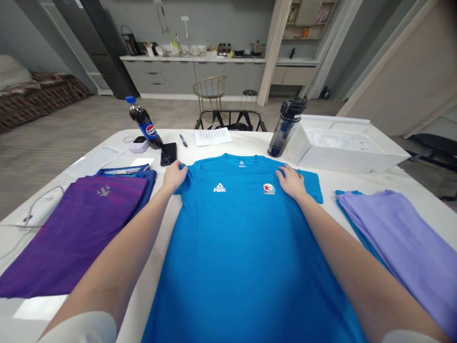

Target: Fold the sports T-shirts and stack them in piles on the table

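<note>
A blue T-shirt [239,238] lies spread front side up on the white table, its collar toward the far edge and a sleeve out at each side. My left hand [174,176] is closed on the sleeve at the shirt's left, the cloth bunched at the fingertips. On the shirt's right shoulder rests my right hand [292,182], palm down with its fingers apart, above the round red and white badge. Folded purple clothes [82,224] lie to the left, over dark blue ones. Folded lilac clothes [403,238] lie to the right.
Behind the shirt stand a cola bottle [145,125], a dark water bottle [285,127] and an open white box [352,146]. A phone [168,154], a pen [183,140] and a printed sheet [213,136] lie near the table's far edge. Cables [39,202] run at the left.
</note>
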{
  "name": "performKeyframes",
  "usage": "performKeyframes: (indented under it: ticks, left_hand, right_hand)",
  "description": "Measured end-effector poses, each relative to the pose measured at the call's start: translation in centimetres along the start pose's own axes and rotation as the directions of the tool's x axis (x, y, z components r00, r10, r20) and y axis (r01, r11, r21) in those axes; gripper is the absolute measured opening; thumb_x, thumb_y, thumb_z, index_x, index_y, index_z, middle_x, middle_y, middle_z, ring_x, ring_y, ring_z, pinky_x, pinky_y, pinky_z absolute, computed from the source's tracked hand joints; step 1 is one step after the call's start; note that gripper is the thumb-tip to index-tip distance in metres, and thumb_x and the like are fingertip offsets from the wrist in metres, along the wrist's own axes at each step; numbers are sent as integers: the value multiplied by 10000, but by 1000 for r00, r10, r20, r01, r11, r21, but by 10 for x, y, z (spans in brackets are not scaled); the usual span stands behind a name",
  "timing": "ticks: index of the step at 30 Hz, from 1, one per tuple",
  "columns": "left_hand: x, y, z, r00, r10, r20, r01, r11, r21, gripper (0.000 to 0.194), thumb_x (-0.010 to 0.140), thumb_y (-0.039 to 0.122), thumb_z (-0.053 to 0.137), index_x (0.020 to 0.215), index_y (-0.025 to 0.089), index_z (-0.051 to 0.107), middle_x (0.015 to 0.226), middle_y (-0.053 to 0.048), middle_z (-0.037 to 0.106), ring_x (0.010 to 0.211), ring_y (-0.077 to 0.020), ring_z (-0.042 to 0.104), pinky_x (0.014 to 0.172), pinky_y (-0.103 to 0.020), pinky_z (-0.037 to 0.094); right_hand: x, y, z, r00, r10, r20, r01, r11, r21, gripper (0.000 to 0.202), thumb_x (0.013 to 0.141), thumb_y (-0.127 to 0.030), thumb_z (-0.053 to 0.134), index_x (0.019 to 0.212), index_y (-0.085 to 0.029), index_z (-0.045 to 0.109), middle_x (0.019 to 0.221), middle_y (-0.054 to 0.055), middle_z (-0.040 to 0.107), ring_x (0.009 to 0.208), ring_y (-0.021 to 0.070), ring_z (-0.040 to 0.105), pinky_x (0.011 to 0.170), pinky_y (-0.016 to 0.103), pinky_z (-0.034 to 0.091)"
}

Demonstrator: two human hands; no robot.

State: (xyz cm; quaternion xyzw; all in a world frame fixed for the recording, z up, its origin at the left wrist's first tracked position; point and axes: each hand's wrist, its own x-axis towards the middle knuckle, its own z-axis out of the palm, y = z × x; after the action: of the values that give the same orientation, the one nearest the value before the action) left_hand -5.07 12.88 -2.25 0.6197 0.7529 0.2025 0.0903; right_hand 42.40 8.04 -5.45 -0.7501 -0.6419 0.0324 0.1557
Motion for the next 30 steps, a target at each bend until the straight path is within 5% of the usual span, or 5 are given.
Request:
performKeyframes:
  ticks: [5,14,19,25,30]
  left_hand:
    - [6,-8,-13,993,116,-12,-112,979,168,361,1002,487,433,1197,236,605,1061,-118,733,998,-295,686,823,-358,496]
    - [-17,-16,-23,987,125,-99,-63,878,475,391,1031,328,358,1249,122,608,1198,-226,661,1164,-371,628,964,-480,465]
    - [-30,37,10,914,369,169,-404,869,286,515,1059,409,273,1414,179,567,1388,-165,611,1288,-305,581,1092,-429,427]
    - [-17,74,58,933,165,318,-244,944,225,749,1011,645,187,1641,246,265,1721,-85,164,1579,-363,138,1259,-552,176]
    - [-8,88,66,953,143,268,-213,943,256,741,1009,622,158,1633,247,293,1712,-67,202,1579,-351,146,1256,-628,76]
  right_hand:
    - [7,8,6,995,49,85,-55,996,65,689,1026,-647,203,1572,-272,391,1675,77,313,1535,319,262,1208,696,152]
    - [5,-1,0,983,72,167,-55,993,-106,768,992,-703,151,1631,-294,265,1716,39,188,1565,338,154,1181,763,98]
    - [6,-6,-3,970,90,224,-48,982,-183,752,986,-697,113,1644,-350,218,1726,11,143,1564,367,130,1149,800,95]
    - [9,-3,-4,966,112,234,-74,983,-168,778,957,-757,112,1642,-399,202,1727,-16,131,1561,405,102,1119,836,58]
    - [8,-11,-7,978,118,169,-90,982,-168,737,993,-705,118,1630,-369,274,1714,11,201,1551,411,143,1126,827,57]
